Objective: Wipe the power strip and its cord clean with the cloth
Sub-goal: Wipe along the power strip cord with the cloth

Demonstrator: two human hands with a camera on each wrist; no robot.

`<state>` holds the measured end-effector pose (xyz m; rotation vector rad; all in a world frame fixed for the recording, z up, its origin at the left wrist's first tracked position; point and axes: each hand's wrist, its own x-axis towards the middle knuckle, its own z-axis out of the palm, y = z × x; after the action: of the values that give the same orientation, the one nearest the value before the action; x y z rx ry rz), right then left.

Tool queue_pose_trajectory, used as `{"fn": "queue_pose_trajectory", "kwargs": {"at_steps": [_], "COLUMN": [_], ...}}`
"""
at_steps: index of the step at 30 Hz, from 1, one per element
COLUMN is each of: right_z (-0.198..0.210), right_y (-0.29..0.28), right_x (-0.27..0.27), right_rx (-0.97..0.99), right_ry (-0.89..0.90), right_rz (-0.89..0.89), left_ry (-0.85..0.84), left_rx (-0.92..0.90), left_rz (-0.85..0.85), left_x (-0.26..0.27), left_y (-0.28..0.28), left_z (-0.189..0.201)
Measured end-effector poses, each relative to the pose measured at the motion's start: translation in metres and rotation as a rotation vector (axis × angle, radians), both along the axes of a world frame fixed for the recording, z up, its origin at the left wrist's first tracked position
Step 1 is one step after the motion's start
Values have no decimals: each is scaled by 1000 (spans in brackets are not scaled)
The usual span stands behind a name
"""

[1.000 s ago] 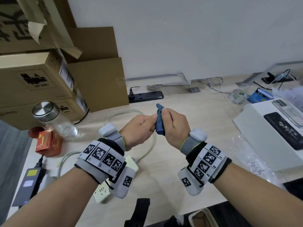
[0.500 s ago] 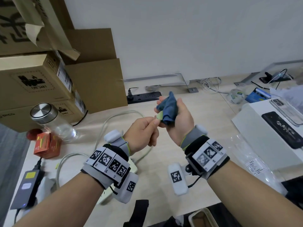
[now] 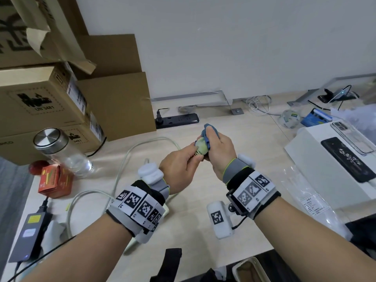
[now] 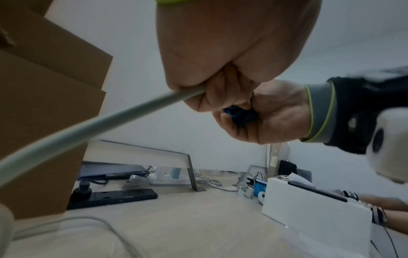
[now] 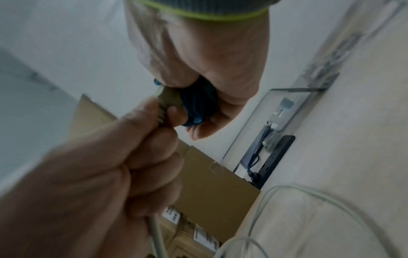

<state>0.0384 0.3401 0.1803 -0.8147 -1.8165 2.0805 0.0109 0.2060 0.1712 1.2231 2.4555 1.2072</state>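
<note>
I was in what looked like an office or a small tech workroom. My table (image 3: 195,231) had a pale wood-look top and stood against a plain white wall (image 3: 234,41). Stacked cardboard shipping boxes (image 3: 40,102), one printed with a UN 3481 battery mark, crowded its left end. A black power strip (image 3: 177,120) lay by the wall with a plug in it, and loose white cables (image 3: 258,104) were tangled near a metal bracket (image 3: 230,102). To my right, phones (image 3: 350,157) rested on a white box (image 3: 325,176), and a charger brick (image 3: 28,233) sat at my left.
</note>
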Motion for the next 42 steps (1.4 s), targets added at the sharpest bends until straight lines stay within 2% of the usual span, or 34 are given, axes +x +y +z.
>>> {"fn": "queue_pose_trajectory", "kwargs": {"at_steps": [4, 8, 11, 13, 15, 17, 19, 21, 22, 27, 30, 32, 35, 37, 39, 42], "right_z": [6, 9, 15, 15, 8, 3, 1, 2, 3, 17, 23, 20, 2, -2, -2, 4], "right_y": [1, 2, 9, 7, -2, -8, -10, -6, -4, 6, 11, 7, -2, -2, 0, -5], "right_x": [-2, -1, 4, 8, 10, 9, 9, 5, 3, -4, 0, 4, 15, 20, 22, 23], "right_rx": [-267, -590, -655, -511, -193, 122, 326, 353, 301, -242, -352, -173, 355, 639, 705, 628], "right_ry": [-89, 29, 98, 122, 119, 98, 104, 107, 93, -27, 41, 90, 235, 285, 281, 246], "right_rz": [15, 97, 204, 287, 303, 217, 122, 62, 38, 79, 47, 48, 200, 222, 186, 113], "left_ry": [-39, -218, -242, -252, -273, -210, -129, -47, -8, 112, 94, 98, 151, 197, 248, 314], "left_rx": [-27, -67, 32, 59, 57, 11, -15, -9, -9, -51, -90, -109, -152, -191, -244, -310], "left_rz": [-56, -91, -53, -32, -27, -27, -32, -40, -51, -68, 7, 45, 71, 105, 134, 99], "left_x": [-3, -8, -11, -12, -12, -13, -13, -13, -11, -8, -14, -16, -12, -7, -3, 1], "left_y": [1, 1, -2, -1, 2, 5, 7, 7, 7, 5, 2, 1, 3, 3, 3, 5], "left_z": [4, 13, 17, 20, 22, 20, 15, 10, 10, 11, 11, 11, 11, 11, 13, 20]}}
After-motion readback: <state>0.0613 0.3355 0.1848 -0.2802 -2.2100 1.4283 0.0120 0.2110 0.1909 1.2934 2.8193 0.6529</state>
